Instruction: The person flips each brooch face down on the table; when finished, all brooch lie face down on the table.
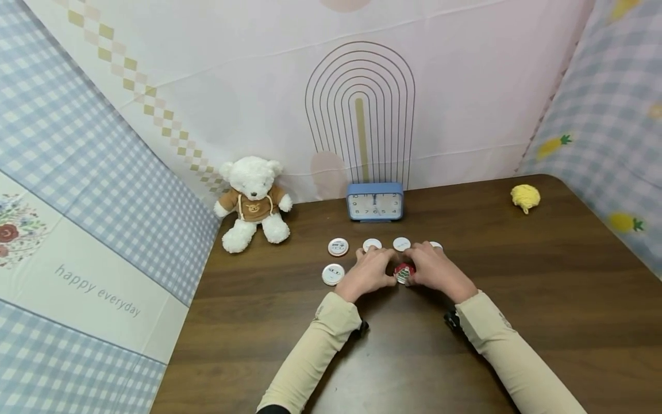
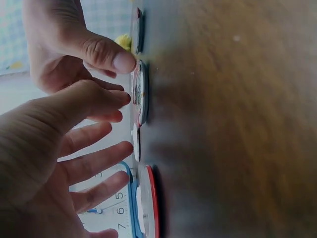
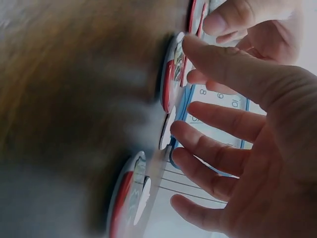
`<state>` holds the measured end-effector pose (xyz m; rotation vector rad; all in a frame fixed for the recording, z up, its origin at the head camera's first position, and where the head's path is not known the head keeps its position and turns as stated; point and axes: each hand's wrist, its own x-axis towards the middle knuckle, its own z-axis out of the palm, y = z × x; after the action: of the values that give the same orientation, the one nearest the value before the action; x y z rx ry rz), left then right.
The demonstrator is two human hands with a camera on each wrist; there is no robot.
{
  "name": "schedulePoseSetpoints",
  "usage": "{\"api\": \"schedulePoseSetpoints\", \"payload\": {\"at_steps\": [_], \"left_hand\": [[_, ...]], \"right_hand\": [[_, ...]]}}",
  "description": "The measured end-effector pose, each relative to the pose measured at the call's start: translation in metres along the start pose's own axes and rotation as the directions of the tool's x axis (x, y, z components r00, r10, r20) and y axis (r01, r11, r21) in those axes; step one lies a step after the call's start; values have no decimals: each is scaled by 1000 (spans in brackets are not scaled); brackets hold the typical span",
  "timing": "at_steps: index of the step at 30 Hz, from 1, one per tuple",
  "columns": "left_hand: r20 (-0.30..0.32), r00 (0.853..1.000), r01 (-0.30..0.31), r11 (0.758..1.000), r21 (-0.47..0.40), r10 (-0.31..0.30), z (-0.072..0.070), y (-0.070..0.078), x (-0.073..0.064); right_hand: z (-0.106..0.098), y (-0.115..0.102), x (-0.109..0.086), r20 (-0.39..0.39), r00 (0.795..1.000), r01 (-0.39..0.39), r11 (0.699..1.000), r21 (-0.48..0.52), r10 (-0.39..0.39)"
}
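A round badge with a green tree on red (image 1: 404,273) lies on the table between my two hands. From its left side, my left hand (image 1: 369,270) reaches in with the thumb at the badge's edge and the other fingers spread. Opposite it, my right hand (image 1: 437,270) has its thumb tip at the rim, and its fingers fan out above the table in the right wrist view. Another red and white badge (image 3: 126,198) lies under the right hand, hidden from the head view. A red-rimmed badge (image 2: 149,203) sits below the left fingers.
White round badges (image 1: 338,247) form a back row, partly covered by the hands; another badge (image 1: 333,274) lies left of them. Behind stands a blue clock (image 1: 374,202). A white teddy bear (image 1: 253,201) sits at back left, a yellow fluffy object (image 1: 526,197) at back right.
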<state>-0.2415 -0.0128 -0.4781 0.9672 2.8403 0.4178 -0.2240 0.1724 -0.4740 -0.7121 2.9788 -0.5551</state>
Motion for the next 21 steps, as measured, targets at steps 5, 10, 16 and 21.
{"api": "schedulePoseSetpoints", "payload": {"at_steps": [5,10,16,21], "left_hand": [[34,999,-33,999,36,32,2,3,4],[37,998,-54,996,65,51,3,4,4],[18,996,-90,994,68,89,2,4,1],[-8,993,-115,993,30,116,0,2,-1]], "right_hand": [[2,2,0,28,1000,11,1000,0,-11],[2,2,0,39,998,43,998,52,-45],[-1,1,-1,73,995,59,994,92,-66],[-7,4,-3,106,990,84,989,121,-97]]}}
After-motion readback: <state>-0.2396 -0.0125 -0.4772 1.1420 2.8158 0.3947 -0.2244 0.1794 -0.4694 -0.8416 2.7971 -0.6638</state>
